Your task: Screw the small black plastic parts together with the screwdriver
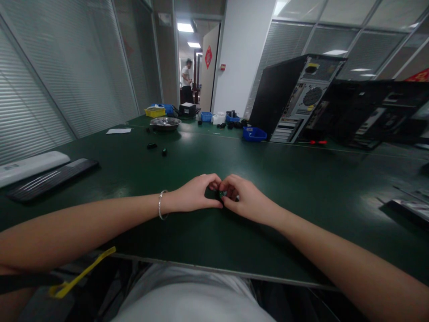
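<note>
Just above the green tabletop [187, 241], the fingertips of both my hands meet around a small dark piece with a green, circuit-board-like part [221, 194]. My left hand [194, 193], with a silver bracelet on its wrist, curves its thumb and forefinger against the piece from the left. From the right, my right hand [246, 199] pinches the same piece between thumb and fingers. Fingers cover most of it, so its kind cannot be made out. Farther off on the table lie a small black part [152, 146] and a similar dark part [164, 152].
A black keyboard [56, 179] lies at the left. Along the back stand a metal bowl [165, 124], a yellow bin [155, 112], a blue bin [254, 133] and a computer tower [295, 98]. Beyond the doorway stands a person [187, 80].
</note>
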A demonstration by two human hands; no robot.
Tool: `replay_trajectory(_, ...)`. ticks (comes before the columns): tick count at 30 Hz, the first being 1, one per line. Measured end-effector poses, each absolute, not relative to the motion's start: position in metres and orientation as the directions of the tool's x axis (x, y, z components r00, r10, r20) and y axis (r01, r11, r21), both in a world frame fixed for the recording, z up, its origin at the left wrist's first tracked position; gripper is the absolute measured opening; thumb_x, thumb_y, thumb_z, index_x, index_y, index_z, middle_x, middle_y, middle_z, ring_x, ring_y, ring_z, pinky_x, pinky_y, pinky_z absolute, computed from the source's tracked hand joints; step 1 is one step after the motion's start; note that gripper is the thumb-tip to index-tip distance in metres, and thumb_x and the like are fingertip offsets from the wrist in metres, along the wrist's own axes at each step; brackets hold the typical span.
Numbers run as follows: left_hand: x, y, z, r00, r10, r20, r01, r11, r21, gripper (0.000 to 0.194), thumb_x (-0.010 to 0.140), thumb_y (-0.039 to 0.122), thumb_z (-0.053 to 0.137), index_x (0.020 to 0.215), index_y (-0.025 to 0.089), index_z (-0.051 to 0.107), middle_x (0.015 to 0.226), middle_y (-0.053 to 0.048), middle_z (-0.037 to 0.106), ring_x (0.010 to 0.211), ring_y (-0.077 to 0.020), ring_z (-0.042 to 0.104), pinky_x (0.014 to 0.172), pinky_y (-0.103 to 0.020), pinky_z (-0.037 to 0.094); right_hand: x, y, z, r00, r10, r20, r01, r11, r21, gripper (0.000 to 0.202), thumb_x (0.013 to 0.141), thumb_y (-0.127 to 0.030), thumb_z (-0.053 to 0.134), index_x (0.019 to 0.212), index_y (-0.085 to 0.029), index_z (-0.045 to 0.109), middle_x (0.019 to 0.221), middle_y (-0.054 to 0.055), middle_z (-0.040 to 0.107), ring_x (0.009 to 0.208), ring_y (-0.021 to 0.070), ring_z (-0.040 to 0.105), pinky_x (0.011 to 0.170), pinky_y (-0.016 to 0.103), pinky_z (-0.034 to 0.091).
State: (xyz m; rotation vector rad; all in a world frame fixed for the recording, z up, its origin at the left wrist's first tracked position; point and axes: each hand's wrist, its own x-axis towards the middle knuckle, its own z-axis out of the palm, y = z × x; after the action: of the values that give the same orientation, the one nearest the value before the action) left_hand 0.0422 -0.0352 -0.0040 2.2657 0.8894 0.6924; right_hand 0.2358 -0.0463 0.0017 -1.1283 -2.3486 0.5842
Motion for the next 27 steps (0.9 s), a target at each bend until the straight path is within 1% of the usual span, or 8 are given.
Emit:
replay_trajectory(9, 0.0419, -0.0350, -0.0031, 0.648, 0.723, 0.241, 0.417, -0.600, 0.683, 0.038, 0.070, 0.028, 0.077, 0.100, 0.016, 0.058, 0.097, -0.004, 0.059, 0.089, -0.0193, 0.056, 0.079, -0.030, 0.044, 0.2372, -0.0457, 0.0027, -0.561, 0.809, 0.176, 0.566, 0.530, -0.631, 0.017, 0.076, -0.011, 0.059, 0.092, -0.017, 0.058, 0.089, 0.004, 0.057, 0.071, 0.0140, 0.057, 0.063, 0.026, 0.048)
replay_trajectory(13, 0.0421, -0.0352, -0.0029, 0.647, 0.725, 0.238, 0.417, -0.597, 0.685, 0.038, 0.070, 0.028, 0.077, 0.101, 0.017, 0.058, 0.098, -0.004, 0.059, 0.090, -0.0197, 0.056, 0.079, -0.031, 0.044, 0.2371, -0.0454, 0.0010, -0.551, 0.815, 0.180, 0.578, 0.528, -0.622, 0.018, 0.076, -0.011, 0.059, 0.093, -0.017, 0.058, 0.086, 0.003, 0.058, 0.070, 0.0140, 0.057, 0.062, 0.026, 0.047)
replay_trajectory(20, 0.0434, -0.0361, -0.0025, 0.644, 0.724, 0.246, 0.415, -0.601, 0.683, 0.036, 0.070, 0.026, 0.077, 0.099, 0.017, 0.057, 0.095, -0.004, 0.059, 0.089, -0.0190, 0.056, 0.078, -0.030, 0.044, 0.2344, -0.0477, 0.0028, -0.536, 0.817, 0.211, 0.613, 0.549, -0.568, 0.018, 0.074, -0.010, 0.060, 0.090, -0.018, 0.059, 0.084, 0.003, 0.056, 0.068, 0.0138, 0.055, 0.060, 0.026, 0.046)
replay_trajectory(27, 0.0428, -0.0362, -0.0024, 0.649, 0.718, 0.251, 0.416, -0.611, 0.674, 0.038, 0.070, 0.026, 0.078, 0.101, 0.016, 0.058, 0.097, -0.004, 0.059, 0.090, -0.0190, 0.056, 0.079, -0.030, 0.045, 0.2386, -0.0459, 0.0023, -0.549, 0.816, 0.180, 0.572, 0.524, -0.632, 0.015, 0.078, -0.012, 0.061, 0.092, -0.018, 0.062, 0.090, 0.004, 0.057, 0.073, 0.0144, 0.058, 0.065, 0.028, 0.049)
